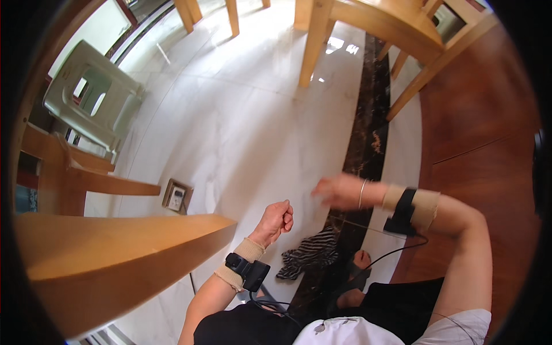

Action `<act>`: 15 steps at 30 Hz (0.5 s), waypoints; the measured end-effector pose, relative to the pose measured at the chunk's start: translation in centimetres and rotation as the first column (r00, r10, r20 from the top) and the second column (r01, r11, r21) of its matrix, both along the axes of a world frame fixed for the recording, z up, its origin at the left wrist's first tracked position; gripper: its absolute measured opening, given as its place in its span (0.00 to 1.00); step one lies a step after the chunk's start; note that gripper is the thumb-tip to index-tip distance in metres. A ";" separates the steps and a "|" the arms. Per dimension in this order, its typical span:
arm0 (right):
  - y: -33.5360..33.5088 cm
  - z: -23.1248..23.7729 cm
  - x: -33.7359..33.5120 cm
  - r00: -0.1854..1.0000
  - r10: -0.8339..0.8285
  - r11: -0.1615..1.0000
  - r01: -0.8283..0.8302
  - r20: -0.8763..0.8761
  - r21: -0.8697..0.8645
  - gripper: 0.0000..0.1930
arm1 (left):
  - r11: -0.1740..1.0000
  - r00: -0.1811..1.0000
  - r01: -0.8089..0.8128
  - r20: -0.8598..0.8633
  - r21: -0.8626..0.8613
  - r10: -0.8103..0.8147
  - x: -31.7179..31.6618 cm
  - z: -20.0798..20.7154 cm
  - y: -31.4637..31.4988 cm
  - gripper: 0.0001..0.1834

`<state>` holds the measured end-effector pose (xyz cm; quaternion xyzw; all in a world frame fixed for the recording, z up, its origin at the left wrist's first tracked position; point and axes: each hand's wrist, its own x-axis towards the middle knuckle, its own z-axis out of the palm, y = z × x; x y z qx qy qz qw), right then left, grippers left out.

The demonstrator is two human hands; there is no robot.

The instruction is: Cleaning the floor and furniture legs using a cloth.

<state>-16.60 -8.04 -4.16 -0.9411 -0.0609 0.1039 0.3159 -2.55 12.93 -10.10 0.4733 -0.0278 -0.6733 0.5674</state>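
My left hand (275, 223) is held over the pale floor with its fingers curled into a fist. Whatever it may hold is hidden inside. To its right and slightly farther off is my right hand (340, 192), smeared by motion, so its fingers cannot be made out. The two hands are apart. Below them a crumpled black-and-white striped cloth (307, 253) lies on the floor, touched by neither hand. Each wrist wears a beige band with a black device, the left device (248, 270) and the right device (402, 213) trailing dark cables.
A wooden chair (368, 23) stands at the far right, beside a reddish-brown wooden surface (477, 138). Close on the left is a thick wooden piece of furniture (126, 247). Beyond it are a socket box (177, 196) in the floor and a pale green plastic stool (95, 95).
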 end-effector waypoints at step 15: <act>-30.7 6.4 -8.5 -0.255 -0.832 -0.128 0.952 0.492 0.277 0.42 | 0.902 0.955 0.216 0.274 -0.375 -0.115 2.9 16.4 -27.4 0.03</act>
